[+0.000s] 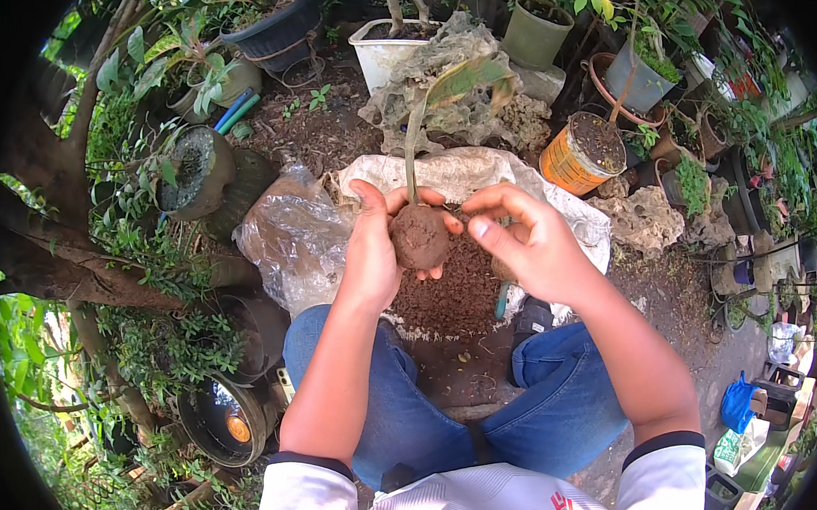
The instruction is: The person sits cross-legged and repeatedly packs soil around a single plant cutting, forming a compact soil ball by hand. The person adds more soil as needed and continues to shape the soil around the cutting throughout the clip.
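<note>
A round ball of moist brown soil (419,236) rests in my left hand (372,246), whose fingers wrap behind and under it. From the top of the ball rises a plant stem (413,147), ending in a drooping green leaf with browned parts (465,82). My right hand (528,231) hovers just right of the ball, thumb and forefinger close together; whether a crumb of soil is between them I cannot tell. Below both hands, loose soil (445,294) is heaped on a white woven sack (573,229). A teal handle (501,301) lies at the heap's right edge, its other end hidden.
Clear plastic sheeting (296,233) lies crumpled left of the soil. Rough rocks (441,80) stand beyond the sack, with a white planter (381,59) behind. An orange bucket with a plant (573,160) stands right. A water-holding basin (212,417) is at lower left, near tree branches (90,271).
</note>
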The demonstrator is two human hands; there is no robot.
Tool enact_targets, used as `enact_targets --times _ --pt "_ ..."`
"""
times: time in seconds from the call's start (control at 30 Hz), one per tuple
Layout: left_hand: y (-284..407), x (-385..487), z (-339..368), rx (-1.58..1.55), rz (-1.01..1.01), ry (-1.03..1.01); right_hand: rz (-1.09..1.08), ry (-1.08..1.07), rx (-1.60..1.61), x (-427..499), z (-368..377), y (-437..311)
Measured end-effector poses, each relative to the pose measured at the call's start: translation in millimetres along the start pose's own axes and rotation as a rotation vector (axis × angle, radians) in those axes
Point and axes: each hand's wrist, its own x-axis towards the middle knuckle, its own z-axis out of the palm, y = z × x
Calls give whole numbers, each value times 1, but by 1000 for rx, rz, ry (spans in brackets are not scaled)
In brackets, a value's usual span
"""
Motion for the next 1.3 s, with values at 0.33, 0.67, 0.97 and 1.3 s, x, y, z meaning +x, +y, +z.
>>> enact_targets --times 0.33,0.67,0.97,1.3 --pt "-6 8 5 -68 99 65 183 279 803 50 -4 3" --pt "-5 11 3 -132 147 84 200 370 886 83 19 0" --pt "-3 11 4 -103 206 88 205 433 890 89 27 -5" --pt "-9 7 -3 -217 282 -214 151 437 830 81 33 -12"
